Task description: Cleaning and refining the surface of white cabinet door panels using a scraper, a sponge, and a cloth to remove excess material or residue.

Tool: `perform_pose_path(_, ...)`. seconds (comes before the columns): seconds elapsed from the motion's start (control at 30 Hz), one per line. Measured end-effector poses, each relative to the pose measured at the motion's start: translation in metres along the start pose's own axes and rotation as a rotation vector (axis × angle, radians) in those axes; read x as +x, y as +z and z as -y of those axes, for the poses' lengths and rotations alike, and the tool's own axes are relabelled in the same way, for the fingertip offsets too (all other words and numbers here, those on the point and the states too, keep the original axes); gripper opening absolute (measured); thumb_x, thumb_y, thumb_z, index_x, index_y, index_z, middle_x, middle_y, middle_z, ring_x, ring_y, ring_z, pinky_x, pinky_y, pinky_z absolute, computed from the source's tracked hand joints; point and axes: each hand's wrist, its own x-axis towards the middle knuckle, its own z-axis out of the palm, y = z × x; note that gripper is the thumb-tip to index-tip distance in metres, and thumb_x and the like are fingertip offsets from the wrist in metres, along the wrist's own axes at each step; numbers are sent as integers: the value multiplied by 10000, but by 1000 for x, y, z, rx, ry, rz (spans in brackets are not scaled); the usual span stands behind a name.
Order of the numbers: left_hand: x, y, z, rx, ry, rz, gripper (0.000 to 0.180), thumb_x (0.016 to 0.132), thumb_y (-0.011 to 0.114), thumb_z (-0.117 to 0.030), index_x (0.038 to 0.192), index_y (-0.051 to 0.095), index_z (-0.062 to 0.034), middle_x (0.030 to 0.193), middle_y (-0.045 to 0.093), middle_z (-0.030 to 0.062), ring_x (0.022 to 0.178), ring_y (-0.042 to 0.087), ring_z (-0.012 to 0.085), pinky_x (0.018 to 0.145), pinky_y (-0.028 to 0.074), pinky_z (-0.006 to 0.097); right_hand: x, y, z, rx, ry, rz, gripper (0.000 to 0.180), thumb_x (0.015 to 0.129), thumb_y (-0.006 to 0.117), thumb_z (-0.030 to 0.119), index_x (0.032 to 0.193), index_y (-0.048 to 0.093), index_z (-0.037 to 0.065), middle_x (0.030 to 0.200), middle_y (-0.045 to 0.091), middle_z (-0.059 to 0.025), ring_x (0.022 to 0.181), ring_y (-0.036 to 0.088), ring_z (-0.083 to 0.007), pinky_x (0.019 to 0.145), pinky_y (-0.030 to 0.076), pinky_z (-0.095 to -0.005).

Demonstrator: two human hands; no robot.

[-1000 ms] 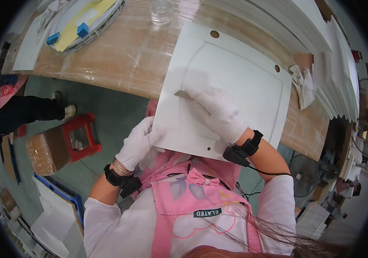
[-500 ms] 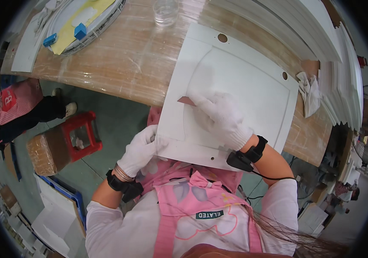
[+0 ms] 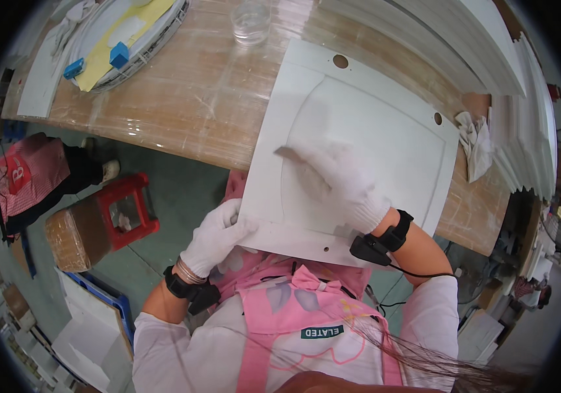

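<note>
A white door panel (image 3: 378,124) with a grooved outline and round holes lies at a slant on the table, its near left corner jutting past the edge. My left hand (image 3: 213,237), in a white knitted glove, is closed on that corner with the thumb on top. On the panel's left part, by the curved groove, is my right hand (image 3: 342,182), gloved too and blurred by motion. Its fingers press a small folded piece of sandpaper (image 3: 285,152) to the surface; most of the piece is hidden under them.
On the wrapped table (image 3: 195,85) stand a water cup (image 3: 251,25) and a round basket (image 3: 139,65) holding yellow paper and blue blocks. White panels (image 3: 523,131) and a crumpled cloth (image 3: 473,144) are at right. A red stool (image 3: 130,209), a carton (image 3: 77,236) and another person (image 3: 38,170) are at left.
My right hand and the sandpaper have shifted slightly over the panel and are now more blurred. My left hand keeps its hold on the corner. The person at left has changed posture.
</note>
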Motion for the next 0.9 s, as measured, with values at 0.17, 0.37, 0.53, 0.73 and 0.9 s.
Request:
perform_pose_path(0.17, -1, -6, 11, 130, 99, -18, 443, 989, 608, -309, 1271, 532, 24, 1080, 639, 59, 875, 621, 88, 720, 524, 227, -2, -3, 2, 21, -23, 94, 451, 796, 638, 8, 1244, 591, 45, 953, 678, -151, 849, 647, -356, 755, 517, -436)
perform_pose_path(0.37, -1, -4, 12, 16, 68, 5, 462, 1009, 570, -332, 1302, 522, 22, 1157, 621, 60, 1041, 560, 108, 914, 463, 271, -43, -24, 2, 293, -28, -4, 384, 828, 612, 56, 1208, 563, 58, 934, 665, -127, 852, 640, -351, 726, 506, -440)
perform_pose_path(0.53, 8, 5, 13, 12, 109, -88, 454, 1018, 555, -313, 1324, 514, 20, 1191, 610, 53, 1050, 549, 104, 927, 450, 268, -80, -48, 13, 302, 191, 414, 451, 774, 676, -28, 1213, 593, 37, 1122, 667, -143, 966, 656, -359, 854, 514, -431)
perform_pose_path(0.73, 10, 19, 13, -90, 85, -160, 430, 1018, 546, -312, 1290, 538, 21, 1124, 617, 41, 986, 554, 88, 851, 460, 246, -84, -32, 23, 158, 152, 341, 417, 778, 656, 14, 1188, 599, 65, 914, 668, -112, 853, 660, -336, 737, 526, -418)
perform_pose_path(0.9, 10, 21, 14, -107, 91, -194, 426, 1015, 543, -330, 1258, 552, 19, 1064, 611, 38, 934, 554, 85, 795, 456, 235, -73, -15, 36, 198, 142, 165, 455, 762, 630, 4, 1212, 602, 63, 856, 668, -95, 822, 660, -317, 725, 528, -422)
